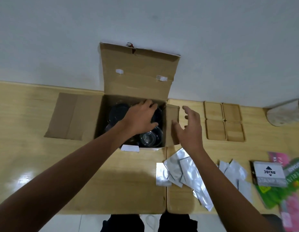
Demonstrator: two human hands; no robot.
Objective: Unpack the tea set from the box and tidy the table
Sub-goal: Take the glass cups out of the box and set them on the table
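Head view: box (135, 81) open, glassware (150, 137) still inside; four trays (224, 121) set out right. Left hand (142, 118) spread inside, nothing seen gripped; right hand (189, 124) open, empty.

The left hand (142, 118) reaches into the box (133, 97) at the frame's centre, and its fingertips are lost in the dark interior; whether they touch or grip anything cannot be told. It covers much of the glassware (149, 138), of which only dim rims show. The right hand (189, 129) is motion-blurred. At lower right, the booklets (279, 195) are smeared and cut by the frame's edge, their print mostly unreadable. At the right edge a pale object (284, 114) is cropped and unidentifiable. The forearm overlaps the foil packets (184, 171).
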